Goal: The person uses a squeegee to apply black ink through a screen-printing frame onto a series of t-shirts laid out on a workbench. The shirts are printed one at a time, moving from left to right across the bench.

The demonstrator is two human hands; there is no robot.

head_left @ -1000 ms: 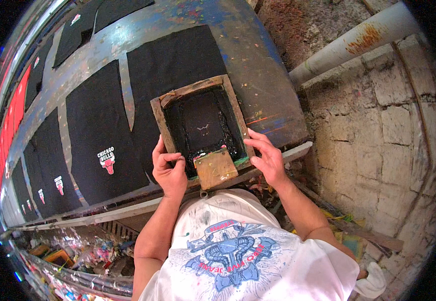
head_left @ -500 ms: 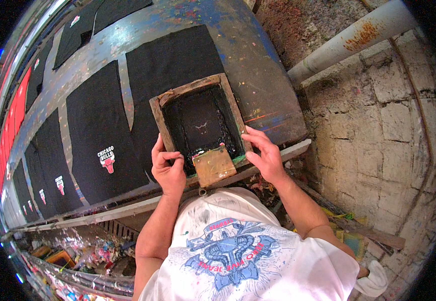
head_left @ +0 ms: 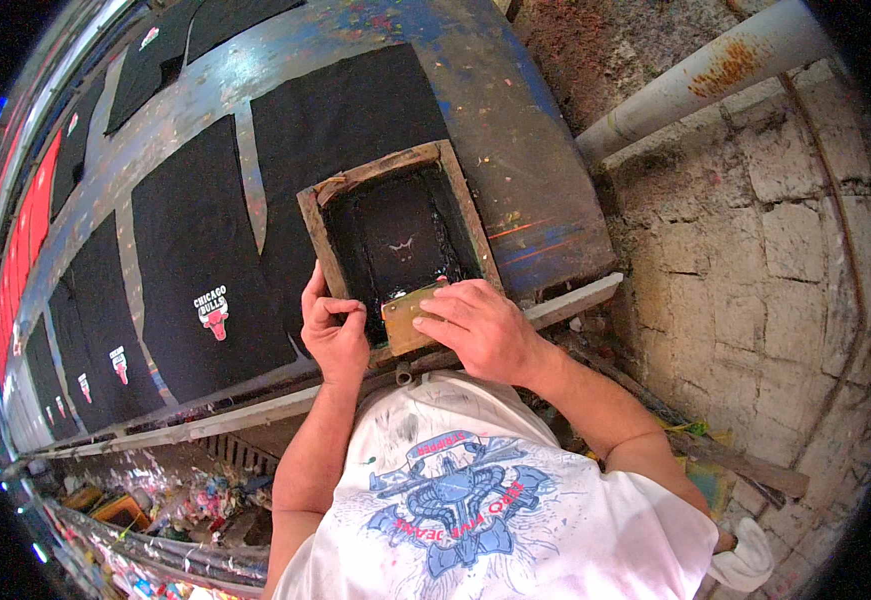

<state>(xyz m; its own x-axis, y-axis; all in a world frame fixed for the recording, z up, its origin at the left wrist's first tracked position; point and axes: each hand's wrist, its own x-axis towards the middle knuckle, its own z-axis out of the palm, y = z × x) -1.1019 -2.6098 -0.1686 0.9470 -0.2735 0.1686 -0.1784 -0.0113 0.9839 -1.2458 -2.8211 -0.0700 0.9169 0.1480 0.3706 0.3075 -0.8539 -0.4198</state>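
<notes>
A wooden-framed printing screen (head_left: 462,200) lies on a black shirt piece (head_left: 350,105) at the table's near edge, with dark ink along its inner sides and a small light outline in its mesh. My left hand (head_left: 335,335) is closed on the frame's near left corner, thumb and forefinger pinched together. Over the near end of the screen leans a yellowish-brown squeegee (head_left: 402,328). The fingers of my right hand (head_left: 485,332) lie across its top and right side, covering part of it; its lower edge inside the frame is hidden.
More black shirt pieces (head_left: 190,215) lie along the paint-stained table (head_left: 515,170), several with a red and white print. Red pieces (head_left: 30,250) lie at far left. A rusty pipe (head_left: 700,80) and a block wall (head_left: 745,260) stand at right. Coloured scraps (head_left: 195,500) fill the space below left.
My right hand has left the frame's right side and moved left onto the squeegee, which has shifted slightly left and up. My left hand stays at the frame's corner.
</notes>
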